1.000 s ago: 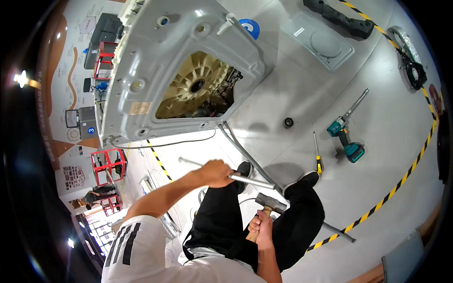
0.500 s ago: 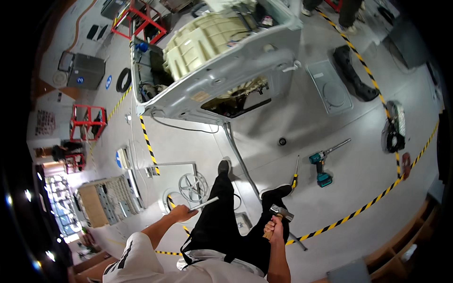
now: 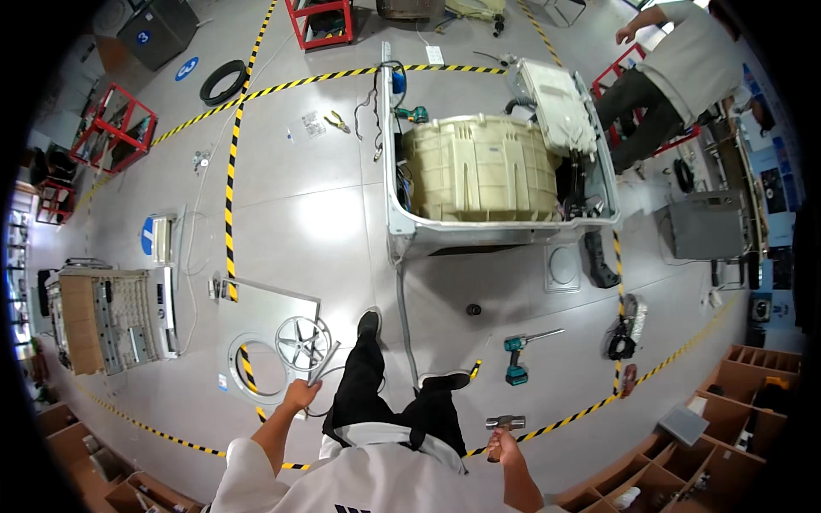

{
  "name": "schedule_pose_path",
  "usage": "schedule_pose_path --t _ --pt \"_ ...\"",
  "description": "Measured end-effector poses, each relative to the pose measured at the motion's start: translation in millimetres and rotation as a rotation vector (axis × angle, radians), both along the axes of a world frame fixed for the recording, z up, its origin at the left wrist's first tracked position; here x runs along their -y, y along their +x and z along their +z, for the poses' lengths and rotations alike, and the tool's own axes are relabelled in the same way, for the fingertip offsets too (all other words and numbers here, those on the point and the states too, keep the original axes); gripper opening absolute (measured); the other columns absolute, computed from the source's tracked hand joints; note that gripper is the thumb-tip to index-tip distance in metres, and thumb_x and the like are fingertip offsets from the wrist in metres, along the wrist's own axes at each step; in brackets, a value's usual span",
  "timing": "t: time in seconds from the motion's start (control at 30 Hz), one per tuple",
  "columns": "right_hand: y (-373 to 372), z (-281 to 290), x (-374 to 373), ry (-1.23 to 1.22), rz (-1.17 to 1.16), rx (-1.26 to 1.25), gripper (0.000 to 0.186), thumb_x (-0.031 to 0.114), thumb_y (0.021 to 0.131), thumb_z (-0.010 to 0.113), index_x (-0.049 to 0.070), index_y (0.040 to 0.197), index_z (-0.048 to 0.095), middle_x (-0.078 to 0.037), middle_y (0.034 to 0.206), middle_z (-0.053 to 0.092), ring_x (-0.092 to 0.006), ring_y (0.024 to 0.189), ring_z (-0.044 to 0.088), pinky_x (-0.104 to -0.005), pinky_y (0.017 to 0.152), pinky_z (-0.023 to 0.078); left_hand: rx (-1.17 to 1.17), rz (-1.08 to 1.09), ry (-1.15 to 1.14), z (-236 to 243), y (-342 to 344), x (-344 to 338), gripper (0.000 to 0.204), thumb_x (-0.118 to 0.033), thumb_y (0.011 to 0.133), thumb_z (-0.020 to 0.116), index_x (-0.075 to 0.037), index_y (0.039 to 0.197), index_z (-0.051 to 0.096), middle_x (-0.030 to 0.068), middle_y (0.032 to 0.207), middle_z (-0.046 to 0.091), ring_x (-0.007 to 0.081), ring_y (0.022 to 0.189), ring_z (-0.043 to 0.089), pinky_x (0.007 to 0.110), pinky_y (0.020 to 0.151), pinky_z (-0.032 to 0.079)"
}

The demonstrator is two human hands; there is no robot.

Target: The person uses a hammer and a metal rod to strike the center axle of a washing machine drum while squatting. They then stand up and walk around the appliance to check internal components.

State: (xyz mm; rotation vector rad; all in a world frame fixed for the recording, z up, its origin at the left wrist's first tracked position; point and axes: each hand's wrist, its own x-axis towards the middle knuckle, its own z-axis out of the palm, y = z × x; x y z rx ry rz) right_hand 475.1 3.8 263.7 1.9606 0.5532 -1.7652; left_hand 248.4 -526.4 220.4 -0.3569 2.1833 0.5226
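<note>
My left hand point(image 3: 301, 392), low left of centre, is closed round a slim metal rod point(image 3: 321, 359) that overlaps a metal pulley wheel point(image 3: 299, 340) in view, lying on a flat panel with a round opening point(image 3: 266, 299). At lower right my right hand point(image 3: 503, 446) grips the wooden handle of a hammer point(image 3: 505, 421), head uppermost. Ahead stands an opened washing machine body point(image 3: 405, 229) with a cream plastic tub point(image 3: 479, 175). A grey hose point(image 3: 404, 329) runs from it toward my feet. A cordless power tool point(image 3: 516, 363) and a screwdriver point(image 3: 475, 370) lie right of my shoes.
A co-worker point(image 3: 676, 68) bends behind the machine at upper right. Yellow-black floor tape point(image 3: 229, 214) borders the area. Red carts point(image 3: 120, 128), a black rubber ring point(image 3: 222, 84), pliers point(image 3: 338, 122) and a dismantled panel assembly point(image 3: 107, 321) lie around. Wooden compartments point(image 3: 727, 402) line the lower right.
My view has swung up and widened, showing the machine's open top and a co-worker. My left hand and rod moved down-left; the hammer in my right hand sits lower in view.
</note>
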Motion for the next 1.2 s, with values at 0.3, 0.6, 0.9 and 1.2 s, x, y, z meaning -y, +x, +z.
schedule_pose_path --t 0.3,0.6,0.9,1.2 --pt "-84.5 51.0 42.4 0.045 0.361 0.077 0.016 0.015 0.085 0.056 0.006 0.076 0.046 -0.003 0.056 0.039 -0.0123 0.044 0.039 -0.03 0.043 0.038 0.112 0.46 0.043 -1.2 -38.2 51.2 0.051 -0.042 0.081 0.058 0.005 0.061 0.056 0.0174 0.05 0.053 0.0287 0.043 0.056 0.039 0.044 0.045" --pt "-164.3 -37.2 1.3 0.029 0.559 0.137 0.014 0.012 0.086 0.053 -0.001 0.083 0.051 -0.009 0.057 0.045 -0.0194 0.042 0.043 -0.0357 0.039 0.039 0.044 0.651 0.139 94.6 -110.6 -33.4 0.046 -0.036 0.085 0.06 -0.008 0.053 0.044 0.0039 0.043 0.042 0.0155 0.033 0.043 0.029 0.033 0.034" --pt "-275.8 -3.9 -21.7 0.072 0.493 0.062 0.019 0.019 0.085 0.056 0.002 0.083 0.048 -0.008 0.058 0.045 -0.0172 0.044 0.044 -0.0343 0.041 0.039 0.109 0.694 0.144 91.1 -158.0 -46.2 0.044 -0.035 0.086 0.059 -0.004 0.057 0.05 0.0048 0.046 0.045 0.0155 0.035 0.044 0.03 0.034 0.034" --pt "-280.9 34.5 78.5 0.186 0.47 0.201 0.027 0.028 0.083 0.059 0.004 0.076 0.049 -0.008 0.053 0.044 -0.0199 0.04 0.044 -0.0345 0.04 0.04 0.243 0.614 0.166 6.1 -264.8 49.3 0.053 -0.044 0.083 0.06 -0.002 0.051 0.049 0.0077 0.045 0.046 0.0188 0.037 0.045 0.034 0.039 0.038"
